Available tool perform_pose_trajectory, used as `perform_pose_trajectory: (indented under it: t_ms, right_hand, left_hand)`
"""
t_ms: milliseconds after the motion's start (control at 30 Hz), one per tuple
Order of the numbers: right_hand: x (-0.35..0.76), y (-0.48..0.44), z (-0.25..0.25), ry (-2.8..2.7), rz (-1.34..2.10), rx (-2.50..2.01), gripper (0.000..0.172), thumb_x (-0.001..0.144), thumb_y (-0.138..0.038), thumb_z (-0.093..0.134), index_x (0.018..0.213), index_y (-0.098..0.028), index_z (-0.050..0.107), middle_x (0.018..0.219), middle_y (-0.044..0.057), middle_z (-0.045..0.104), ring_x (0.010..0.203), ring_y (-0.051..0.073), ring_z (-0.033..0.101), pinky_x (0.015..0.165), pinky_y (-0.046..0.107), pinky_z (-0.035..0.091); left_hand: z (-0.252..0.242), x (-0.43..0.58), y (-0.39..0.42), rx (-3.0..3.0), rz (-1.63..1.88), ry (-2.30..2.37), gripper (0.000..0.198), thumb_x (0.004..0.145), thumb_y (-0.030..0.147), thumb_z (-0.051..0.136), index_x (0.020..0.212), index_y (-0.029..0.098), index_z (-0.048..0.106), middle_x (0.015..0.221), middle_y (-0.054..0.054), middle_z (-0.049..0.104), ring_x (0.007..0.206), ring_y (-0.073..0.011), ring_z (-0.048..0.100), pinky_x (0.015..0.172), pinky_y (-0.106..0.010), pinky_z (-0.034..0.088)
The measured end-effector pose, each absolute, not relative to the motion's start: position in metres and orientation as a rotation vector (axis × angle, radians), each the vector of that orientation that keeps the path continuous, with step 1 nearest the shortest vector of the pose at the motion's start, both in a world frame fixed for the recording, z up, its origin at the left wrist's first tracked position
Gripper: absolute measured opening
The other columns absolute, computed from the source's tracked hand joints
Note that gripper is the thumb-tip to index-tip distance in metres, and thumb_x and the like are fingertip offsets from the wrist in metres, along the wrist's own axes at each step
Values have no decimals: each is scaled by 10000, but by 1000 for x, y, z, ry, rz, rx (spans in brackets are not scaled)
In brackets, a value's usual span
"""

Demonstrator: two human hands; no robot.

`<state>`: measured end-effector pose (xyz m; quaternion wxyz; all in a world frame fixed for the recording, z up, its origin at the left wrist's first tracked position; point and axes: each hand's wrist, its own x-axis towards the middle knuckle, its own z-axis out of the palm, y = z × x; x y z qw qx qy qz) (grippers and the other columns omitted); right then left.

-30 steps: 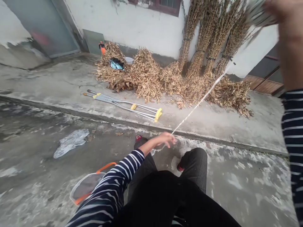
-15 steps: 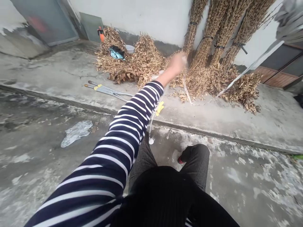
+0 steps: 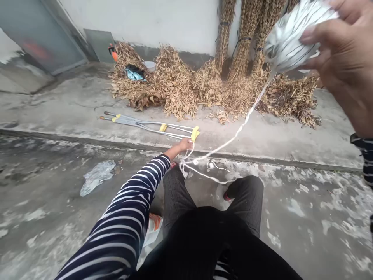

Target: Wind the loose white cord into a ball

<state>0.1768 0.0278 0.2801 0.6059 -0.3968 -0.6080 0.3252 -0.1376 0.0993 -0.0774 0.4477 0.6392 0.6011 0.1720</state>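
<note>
High at the right, my right hand (image 3: 346, 50) is closed around a ball of white plastic twine (image 3: 300, 37). From the ball a twisted white strand (image 3: 246, 121) slants down leftward to loose loops (image 3: 184, 161) by my knees. Low in the middle, my left hand (image 3: 185, 144) is closed on the white twine near those loops. It is close to the yellow pad of a pair of crutches (image 3: 151, 125) lying on the concrete ledge. A thin loose end (image 3: 220, 167) of white twine shows above my right knee.
Dried plant stalks (image 3: 180, 85) are heaped along the wall, with tied bundles (image 3: 224, 35) upright behind. An orange sprayer (image 3: 113, 53) and a white basin (image 3: 150, 66) stand among them. A clear plastic sheet (image 3: 97, 177) lies left, below the ledge edge (image 3: 140, 147).
My left hand has come down from over the stalks to beside the crutches. The twine ball has moved left and closer, and my right hand on it has come into view.
</note>
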Motion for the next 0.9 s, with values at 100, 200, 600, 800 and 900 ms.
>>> perform_pose_trajectory:
  t_ms: [100, 200, 600, 800, 900]
  right_hand:
    - [160, 18, 275, -1467, 632, -997, 279, 688, 19, 775, 912, -135, 713, 928, 50, 776, 809, 199, 753, 580, 310, 681]
    - [154, 16, 265, -1427, 722, -1092, 323, 656, 39, 787, 913, -144, 725, 908, 47, 769, 747, 166, 720, 559, 273, 642]
    - [162, 39, 202, -1423, 1105, -1171, 301, 652, -274, 855, 928, -258, 738, 1060, 73, 787, 1032, 315, 746, 803, 515, 687]
    - [160, 35, 203, -1427, 1126, -1161, 191, 670, -285, 850, 822, -248, 740, 1027, 93, 794, 981, 329, 752, 805, 580, 678]
    - [157, 30, 202, -1428, 1148, -1178, 194, 669, -263, 854, 812, -239, 726, 982, 100, 786, 951, 329, 757, 791, 592, 675]
  left_hand:
    - [-58, -126, 121, 1632, 458, 1514, 122, 757, 85, 724, 854, 128, 784, 837, -85, 788, 1037, -294, 739, 1044, -418, 542]
    - [-29, -78, 129, 1685, 615, 1350, 283, 883, 188, 669, 1135, 145, 790, 1137, -95, 814, 1165, -260, 727, 1124, -389, 507]
    - [73, 25, 102, 1335, 1368, 563, 247, 808, 260, 856, 1010, 138, 783, 1020, -79, 831, 1166, -270, 730, 1076, -394, 512]
    - [76, 17, 92, 1391, 1298, 552, 143, 835, 257, 784, 800, 119, 780, 716, -42, 774, 887, -228, 754, 982, -359, 534]
    - [74, 13, 89, 1404, 1305, 594, 146, 824, 249, 786, 759, 119, 767, 695, -40, 760, 812, -210, 741, 935, -347, 544]
